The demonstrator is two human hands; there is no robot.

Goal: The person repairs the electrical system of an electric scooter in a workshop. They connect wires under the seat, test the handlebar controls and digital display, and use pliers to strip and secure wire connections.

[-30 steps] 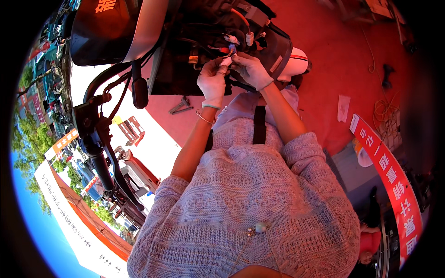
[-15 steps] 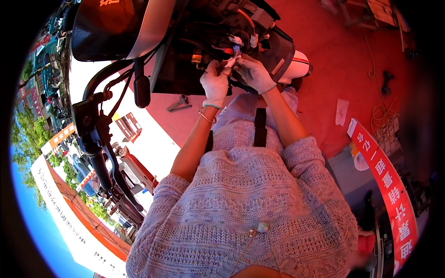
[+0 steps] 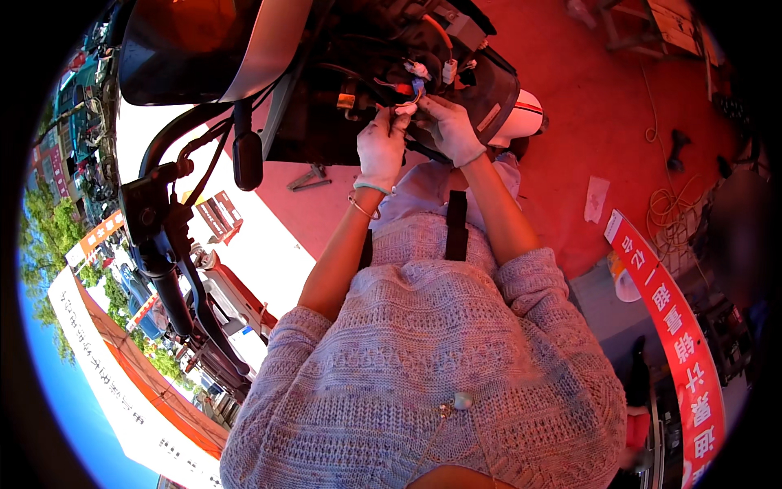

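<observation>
My left hand (image 3: 381, 148) and my right hand (image 3: 452, 130), both in pale gloves, meet inside the open front of a two-wheeled vehicle. Their closed fingertips grip a small white connector (image 3: 406, 109) on thin coloured wires. Just above are a blue piece (image 3: 418, 85) and further white connectors (image 3: 450, 71) among black cables. A brass-coloured part (image 3: 346, 100) sits left of my fingers. Exactly how the fingertips divide their hold on the connector is hard to make out.
Black handlebar (image 3: 159, 261) and mirror (image 3: 248, 151) stand at left beside a dark panel (image 3: 187, 45). Metal tools (image 3: 308, 179), a black power tool (image 3: 678, 149) and coiled cord (image 3: 664, 212) lie on red flooring. A red banner (image 3: 660, 326) curves at right; part of a person (image 3: 637, 428) shows lower right.
Both hands have shifted slightly right and stay on the connector, with my left fingers now a little differently bent. The view of the surroundings has moved slightly.
</observation>
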